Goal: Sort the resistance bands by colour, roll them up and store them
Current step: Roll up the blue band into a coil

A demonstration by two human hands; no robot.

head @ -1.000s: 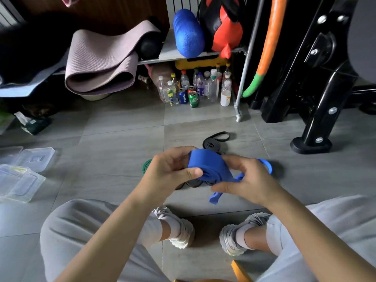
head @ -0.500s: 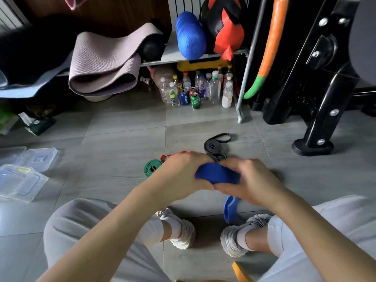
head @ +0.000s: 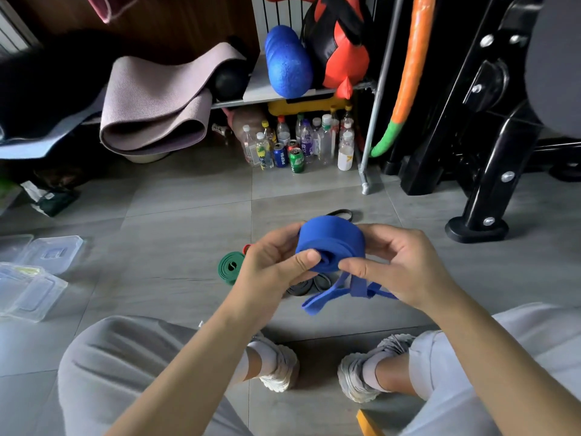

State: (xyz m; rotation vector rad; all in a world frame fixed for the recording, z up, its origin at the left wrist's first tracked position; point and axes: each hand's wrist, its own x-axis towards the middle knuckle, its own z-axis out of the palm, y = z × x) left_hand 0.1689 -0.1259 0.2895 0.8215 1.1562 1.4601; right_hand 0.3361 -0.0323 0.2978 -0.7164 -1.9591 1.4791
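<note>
A blue resistance band [head: 330, 245], mostly wound into a thick roll, is held above the floor between both hands. My left hand [head: 273, 269] grips the roll's left side, thumb pressed on its open end. My right hand [head: 405, 265] grips the right side, with the loose blue tail hanging below its fingers. On the floor a rolled green band [head: 230, 267] lies left of my left hand, with a bit of a red band [head: 247, 247] just behind it. Dark grey rolled bands [head: 309, 286] lie under the hands, and a black band [head: 341, 213] lies beyond them.
Clear plastic boxes and lids [head: 34, 272] lie on the floor at the left. Bottles and cans [head: 298, 146] stand under a rack holding a folded mat [head: 154, 105] and a blue foam roller [head: 287, 62]. A black machine base [head: 478, 231] stands at the right. My shoes [head: 276, 369] are near.
The hands have lifted and turned the blue roll so its spiral end faces me. The roll has grown and the loose tail now hangs below my right hand.
</note>
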